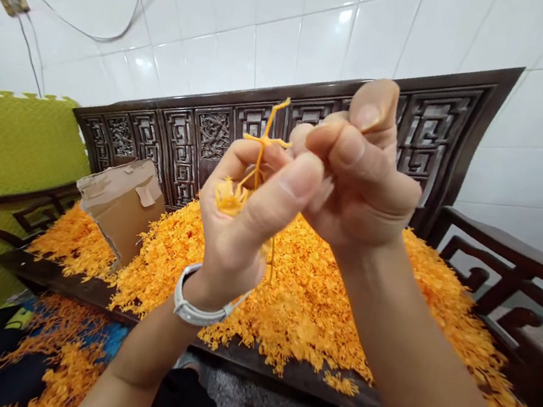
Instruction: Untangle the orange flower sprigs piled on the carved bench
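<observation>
My left hand [243, 220], with a pale band on its wrist, is raised in the middle of the view and closed round a thin orange branched stem [264, 140]. The stem's forked tips stick up past the fingers. An orange flower-like piece [229, 197] is tucked in the same palm. Just to the right and almost touching, my right hand [367, 170] is closed with thumb and fingertips pressed together. Whatever it may pinch is hidden. Below both hands spreads a big heap of orange plastic-looking pieces [307, 309].
The heap covers a dark carved wooden bench [474, 124] against a white tiled wall [326, 29]. A torn cardboard box [124, 210] stands in the pile at left, near a yellow-green foam mat [9, 160]. Orange stems [53, 321] lie at lower left. Cables hang at upper left.
</observation>
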A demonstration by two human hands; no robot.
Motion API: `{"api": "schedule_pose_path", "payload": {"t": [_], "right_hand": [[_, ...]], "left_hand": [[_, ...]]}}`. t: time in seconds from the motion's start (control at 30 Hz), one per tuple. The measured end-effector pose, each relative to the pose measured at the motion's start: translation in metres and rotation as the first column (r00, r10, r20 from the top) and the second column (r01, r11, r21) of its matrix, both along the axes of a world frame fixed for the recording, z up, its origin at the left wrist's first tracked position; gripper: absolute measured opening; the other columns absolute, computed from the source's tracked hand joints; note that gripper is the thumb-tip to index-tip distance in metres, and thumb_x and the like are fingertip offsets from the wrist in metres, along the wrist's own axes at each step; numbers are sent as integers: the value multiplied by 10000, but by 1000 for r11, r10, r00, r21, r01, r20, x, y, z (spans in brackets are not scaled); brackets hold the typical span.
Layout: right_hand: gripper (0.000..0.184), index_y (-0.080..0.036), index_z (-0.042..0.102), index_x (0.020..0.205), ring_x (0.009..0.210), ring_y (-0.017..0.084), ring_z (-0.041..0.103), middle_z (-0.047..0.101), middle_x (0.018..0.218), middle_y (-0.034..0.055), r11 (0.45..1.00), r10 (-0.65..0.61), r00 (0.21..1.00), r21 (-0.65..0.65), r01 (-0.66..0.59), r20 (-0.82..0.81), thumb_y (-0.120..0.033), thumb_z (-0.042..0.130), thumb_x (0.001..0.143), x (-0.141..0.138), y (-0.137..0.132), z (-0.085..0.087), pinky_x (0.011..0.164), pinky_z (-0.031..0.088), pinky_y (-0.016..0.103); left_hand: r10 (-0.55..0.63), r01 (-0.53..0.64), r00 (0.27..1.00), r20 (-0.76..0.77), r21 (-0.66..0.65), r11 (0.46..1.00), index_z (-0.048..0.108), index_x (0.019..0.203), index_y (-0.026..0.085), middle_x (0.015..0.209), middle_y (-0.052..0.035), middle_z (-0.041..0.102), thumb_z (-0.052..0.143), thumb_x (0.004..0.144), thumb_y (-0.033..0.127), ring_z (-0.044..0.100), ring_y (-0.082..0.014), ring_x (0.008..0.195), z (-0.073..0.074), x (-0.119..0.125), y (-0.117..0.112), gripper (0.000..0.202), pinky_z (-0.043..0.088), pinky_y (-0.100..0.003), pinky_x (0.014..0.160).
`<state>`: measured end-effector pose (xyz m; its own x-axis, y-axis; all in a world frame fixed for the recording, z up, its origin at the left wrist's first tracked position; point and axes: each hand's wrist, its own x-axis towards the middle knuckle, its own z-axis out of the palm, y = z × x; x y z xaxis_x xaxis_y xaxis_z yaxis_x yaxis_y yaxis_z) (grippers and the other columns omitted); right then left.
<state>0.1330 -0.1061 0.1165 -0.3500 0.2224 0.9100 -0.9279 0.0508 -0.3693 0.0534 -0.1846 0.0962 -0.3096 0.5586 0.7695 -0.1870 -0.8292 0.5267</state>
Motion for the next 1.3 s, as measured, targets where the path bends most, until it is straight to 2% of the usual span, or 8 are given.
{"api": "schedule_pose_path", "payload": {"t": [0.2,0.37,0.63,0.8,0.93,1.03,1.17,1.3], "right_hand": [[216,-263,629,877,667,104,740,781,845,-117,991,-119,993,63,118,7,-191,833,874,4,-5,1,594,640,230],[185,-269,629,871,693,116,776,775,809,-127,983,-164,985,72,167,-46,-147,758,921,2,-11,3,566,652,218],[177,-274,678,956,648,90,772,816,950,-115,944,-237,967,213,251,-91,-113,747,929,3,-10,6,547,651,208],[286,-296,718,917,719,99,788,818,970,-91,929,-274,956,227,291,-104,-11,746,917,10,-21,8,568,678,206],[326,-309,714,877,648,97,769,817,956,-99,894,-322,919,246,375,-229,-1,818,852,10,-27,9,500,653,188],[306,-326,678,803,566,96,725,809,965,-114,906,-330,918,198,374,-220,-71,839,862,5,-35,8,434,628,214],[316,-337,615,712,416,100,626,782,859,-143,927,-326,922,123,355,-207,-274,896,843,-5,-37,8,319,550,259],[386,-352,612,803,501,158,675,797,980,-81,869,-476,870,85,488,-127,-347,986,707,-12,-31,12,380,583,314]], "left_hand": [[-31,33,999,27,-65,997,701,807,252,777,16,647,896,809,487,657,-156,726,-1,5,-7,305,526,-344,651],[-85,87,995,45,-51,995,686,760,228,756,13,604,861,849,453,580,-104,646,3,6,-12,299,494,-297,617],[8,-7,1000,20,-52,999,731,763,266,641,8,532,847,827,594,509,-110,564,6,2,-17,353,452,-317,522],[-153,161,986,60,-147,976,727,751,252,558,36,452,857,832,453,395,-77,496,10,0,-21,253,289,-318,471],[-207,215,977,58,-192,958,762,840,280,518,81,471,820,871,476,499,-78,486,10,4,-25,206,292,-340,483],[-162,173,984,77,-176,969,788,892,309,535,94,540,843,828,587,548,-86,497,7,8,-29,291,363,-321,479],[-185,205,970,160,-124,971,752,813,269,585,98,575,898,806,520,473,-47,480,5,13,-32,291,427,-271,506],[-95,114,977,193,-91,989,710,768,266,655,67,656,918,760,568,499,-76,456,5,14,-30,367,435,-285,453]]}}
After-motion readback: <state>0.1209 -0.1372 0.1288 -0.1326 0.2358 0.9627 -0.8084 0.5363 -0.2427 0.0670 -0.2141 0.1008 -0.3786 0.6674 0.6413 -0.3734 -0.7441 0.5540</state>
